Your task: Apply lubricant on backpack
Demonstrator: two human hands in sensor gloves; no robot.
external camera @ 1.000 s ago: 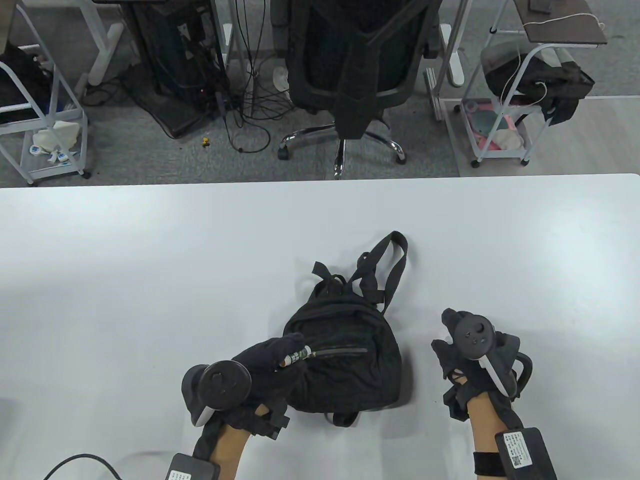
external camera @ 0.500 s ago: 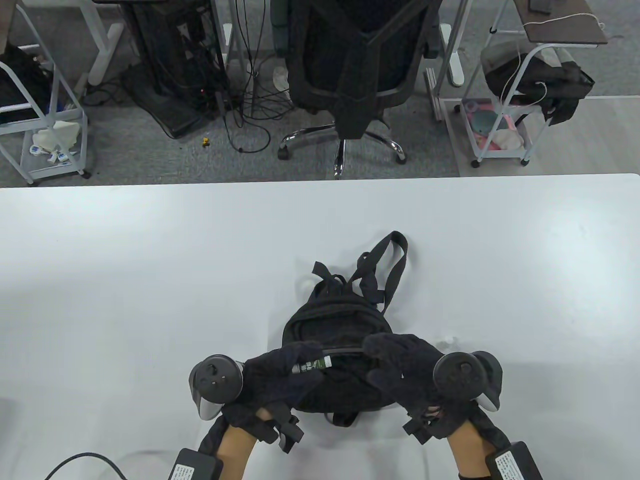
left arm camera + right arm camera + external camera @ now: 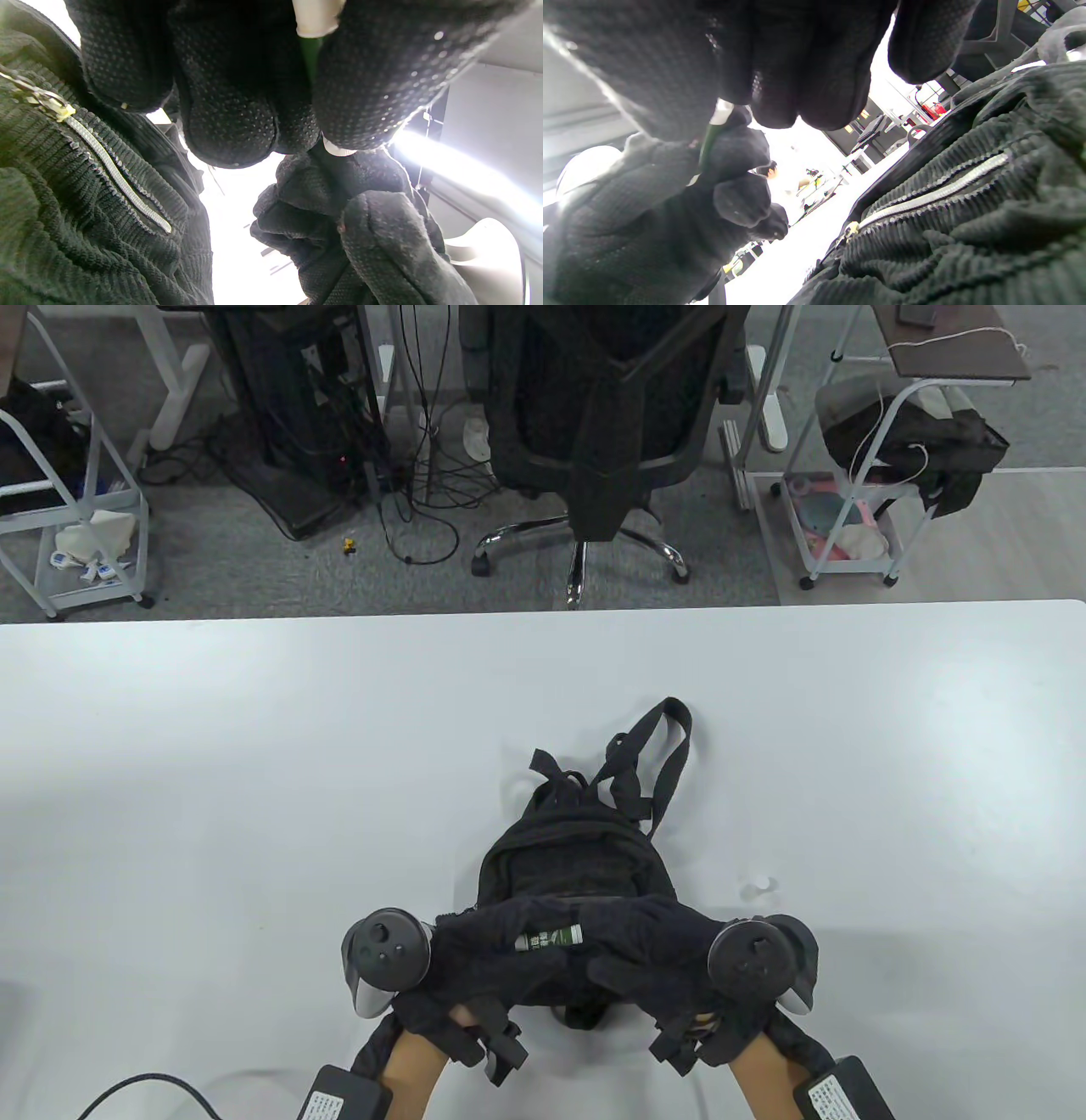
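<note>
A small black backpack lies on the white table, straps toward the far side. Its silver front-pocket zipper shows in the left wrist view and the right wrist view. My left hand grips a small green-and-white lubricant tube above the backpack's front. My right hand has come in from the right and its fingers close on the tube's right end. In the left wrist view the tube sits between my left fingers, with the right hand just below it.
A small white cap-like piece lies on the table right of the backpack. An office chair and wire carts stand beyond the far edge. A black cable runs at the near left.
My right hand swung in from the right of the backpack and met the tube's end. My left hand shifted slightly right and nearer with the tube. The white piece became visible on the table.
</note>
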